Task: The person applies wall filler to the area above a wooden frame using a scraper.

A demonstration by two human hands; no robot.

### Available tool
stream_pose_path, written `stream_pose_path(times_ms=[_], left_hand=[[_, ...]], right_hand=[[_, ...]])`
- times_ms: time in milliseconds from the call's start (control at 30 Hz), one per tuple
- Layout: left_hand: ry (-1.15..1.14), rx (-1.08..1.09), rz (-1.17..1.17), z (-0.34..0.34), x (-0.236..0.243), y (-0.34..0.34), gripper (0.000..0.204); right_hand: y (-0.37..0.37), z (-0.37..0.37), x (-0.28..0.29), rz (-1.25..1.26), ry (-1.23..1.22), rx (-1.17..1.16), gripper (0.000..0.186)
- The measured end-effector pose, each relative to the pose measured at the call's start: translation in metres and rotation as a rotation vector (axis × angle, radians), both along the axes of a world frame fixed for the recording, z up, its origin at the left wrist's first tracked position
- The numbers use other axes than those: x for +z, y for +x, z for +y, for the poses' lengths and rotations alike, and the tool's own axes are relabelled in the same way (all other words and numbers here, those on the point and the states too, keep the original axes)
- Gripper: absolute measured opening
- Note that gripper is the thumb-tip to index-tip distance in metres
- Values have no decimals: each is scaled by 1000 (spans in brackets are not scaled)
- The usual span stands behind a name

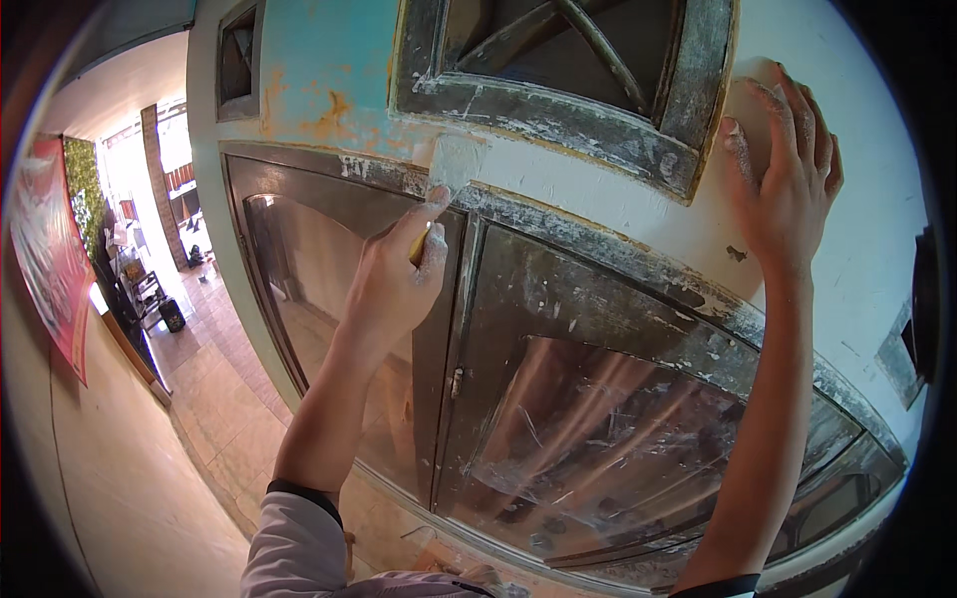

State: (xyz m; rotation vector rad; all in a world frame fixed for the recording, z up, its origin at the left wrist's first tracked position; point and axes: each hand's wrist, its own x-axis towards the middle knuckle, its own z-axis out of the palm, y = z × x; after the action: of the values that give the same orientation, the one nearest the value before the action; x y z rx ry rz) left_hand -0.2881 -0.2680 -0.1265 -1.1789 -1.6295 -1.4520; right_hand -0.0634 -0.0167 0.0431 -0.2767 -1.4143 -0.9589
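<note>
While the scraper (454,169) is clasped by its yellow handle (420,246) in the left grip (394,269), its blade (463,156) is set against the wall (867,199), just below the window (543,115), toward that window's lower left corner. Its long axis is pointed up and slightly rightward from the left grip toward the window. Nothing is grasped by the right grip (788,169), which is spread on the wall just right of the window, well apart from the scraper. Dark doors (598,299) are seen below the window.
</note>
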Motion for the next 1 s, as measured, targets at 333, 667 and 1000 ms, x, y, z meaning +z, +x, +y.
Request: stream_pose_path(times_ms=[333,667,1000], left_hand=[[21,-41,38,5,0,8,35],[-33,-28,-47,5,0,15,33],[7,-45,-4,13,-2,16,35]], right_hand=[[1,0,-1,5,-1,-10,41],[-1,-1,0,3,-5,-5,41],[1,-1,-1,2,-19,-34,44]])
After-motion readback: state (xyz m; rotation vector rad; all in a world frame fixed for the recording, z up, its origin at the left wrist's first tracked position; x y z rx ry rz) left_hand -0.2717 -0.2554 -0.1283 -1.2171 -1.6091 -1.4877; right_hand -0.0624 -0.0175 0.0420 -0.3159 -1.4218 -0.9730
